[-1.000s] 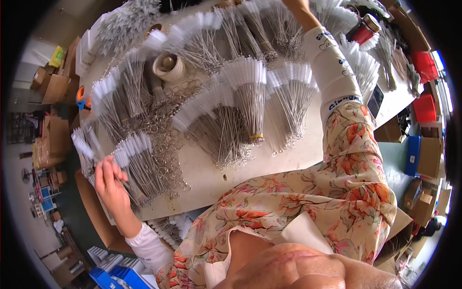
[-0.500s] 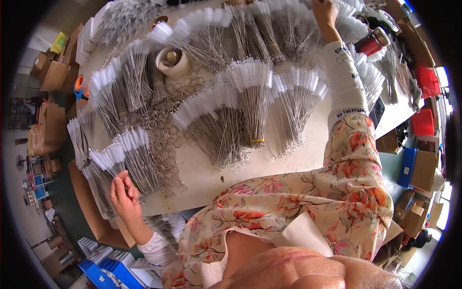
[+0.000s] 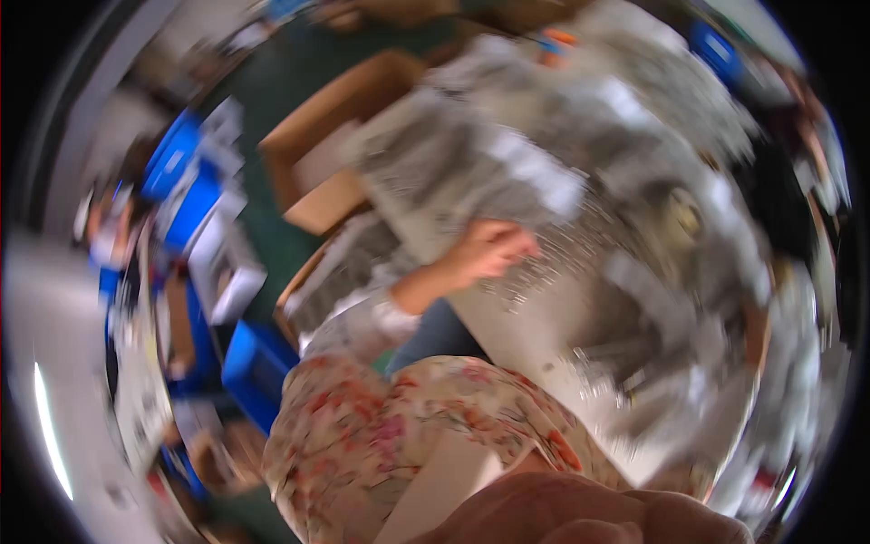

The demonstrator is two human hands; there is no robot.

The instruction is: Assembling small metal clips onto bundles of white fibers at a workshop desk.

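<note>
The whole view is smeared by motion. My left hand (image 3: pixel 489 250) hangs over the near edge of the table, next to the looped wire ends of the brushes; its fingers look bent, but blur hides whether anything is in them. Bundles of wire brushes with white bristle heads (image 3: pixel 535 172) lie just beyond it. More brushes (image 3: pixel 662 358) lie on the table's right part. At the far right, a blurred skin-toned shape, apparently my right hand (image 3: pixel 756 328), reaches out at the end of a pale sleeve; its fingers cannot be made out.
A pale roll-shaped container (image 3: pixel 681 218) stands among the brushes on the table. An orange-and-blue tool (image 3: pixel 555 45) lies at the far edge. Left of the table are an open cardboard box (image 3: pixel 299 127), a smaller box of brushes (image 3: pixel 349 267) and blue bins (image 3: pixel 254 367) on a green floor.
My view has swung to the left, so the table now sits to the right and the boxes and bins show more. Everything is blurred. My left hand appears nearer the picture's middle.
</note>
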